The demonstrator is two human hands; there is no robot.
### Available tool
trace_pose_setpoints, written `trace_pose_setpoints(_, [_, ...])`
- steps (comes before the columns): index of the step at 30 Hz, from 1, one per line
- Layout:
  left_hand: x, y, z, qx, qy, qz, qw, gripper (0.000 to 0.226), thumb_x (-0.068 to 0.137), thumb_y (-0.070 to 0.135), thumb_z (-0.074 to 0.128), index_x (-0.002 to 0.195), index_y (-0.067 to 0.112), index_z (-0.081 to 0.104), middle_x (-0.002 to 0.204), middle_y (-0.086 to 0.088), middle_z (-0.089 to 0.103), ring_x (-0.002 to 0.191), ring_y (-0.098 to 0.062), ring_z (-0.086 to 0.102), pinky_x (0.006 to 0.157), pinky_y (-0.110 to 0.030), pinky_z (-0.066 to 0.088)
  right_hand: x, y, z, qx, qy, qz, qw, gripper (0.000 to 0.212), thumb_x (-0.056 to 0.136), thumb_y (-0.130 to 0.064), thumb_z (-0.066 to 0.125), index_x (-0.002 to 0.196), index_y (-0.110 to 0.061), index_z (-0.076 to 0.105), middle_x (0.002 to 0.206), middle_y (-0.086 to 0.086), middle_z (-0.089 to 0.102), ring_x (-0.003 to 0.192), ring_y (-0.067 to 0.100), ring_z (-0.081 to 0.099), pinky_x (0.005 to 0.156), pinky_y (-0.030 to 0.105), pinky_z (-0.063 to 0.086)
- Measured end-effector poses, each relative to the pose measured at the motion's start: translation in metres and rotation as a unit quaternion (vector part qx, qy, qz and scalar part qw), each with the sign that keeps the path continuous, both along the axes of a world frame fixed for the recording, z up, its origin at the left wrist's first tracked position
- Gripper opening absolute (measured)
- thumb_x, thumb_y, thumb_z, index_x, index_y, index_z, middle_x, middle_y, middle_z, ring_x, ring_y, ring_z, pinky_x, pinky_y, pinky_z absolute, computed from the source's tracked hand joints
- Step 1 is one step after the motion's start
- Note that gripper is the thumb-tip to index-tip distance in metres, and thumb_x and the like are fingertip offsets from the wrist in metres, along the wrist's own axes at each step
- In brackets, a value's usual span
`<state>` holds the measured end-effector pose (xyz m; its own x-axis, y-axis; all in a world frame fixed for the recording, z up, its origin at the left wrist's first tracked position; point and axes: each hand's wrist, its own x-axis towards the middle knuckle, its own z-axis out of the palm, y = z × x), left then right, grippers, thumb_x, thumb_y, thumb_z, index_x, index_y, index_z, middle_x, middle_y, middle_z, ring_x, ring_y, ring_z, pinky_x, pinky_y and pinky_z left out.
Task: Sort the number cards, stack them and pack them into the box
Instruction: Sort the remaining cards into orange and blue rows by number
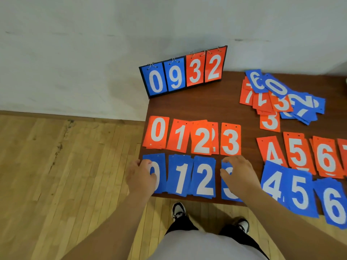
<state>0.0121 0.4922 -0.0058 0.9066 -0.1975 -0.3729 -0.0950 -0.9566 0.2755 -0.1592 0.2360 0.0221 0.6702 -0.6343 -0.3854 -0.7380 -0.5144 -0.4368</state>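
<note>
Now, your left hand (141,177) grips the blue 0 card (160,162) at the left edge of the table (187,107); your right hand (241,177), fingers curled, pinches the blue 3 card (228,193). Both lie in the front row.

Both bare forearms reach from the near side over the worktop (206,107), palms down. The left hand (141,175) sits at its near left corner, fingers curled. The right hand (239,176) is well apart to the right, fingers bent, tips down. Neither grip is clear.
</note>
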Motion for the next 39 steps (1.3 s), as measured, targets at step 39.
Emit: trace_pose_setpoints(39, [-0.109,-0.513,-0.015,-0.023,0.058,0.019,0.998,0.086,0.084,0.029,0.081,0.150,0.029,0.027,0.144,-0.006,0.041,0.131,-0.027,0.047,0.101,-0.040,0.049,-0.011,-0.509,-0.053,-0.057,0.070,0.006,0.996,0.090,0.084,-0.050,0.074,0.156,-0.025,0.026,0.162,0.006,0.026,0.146,0.038,0.025,0.114,0.052,0.034])
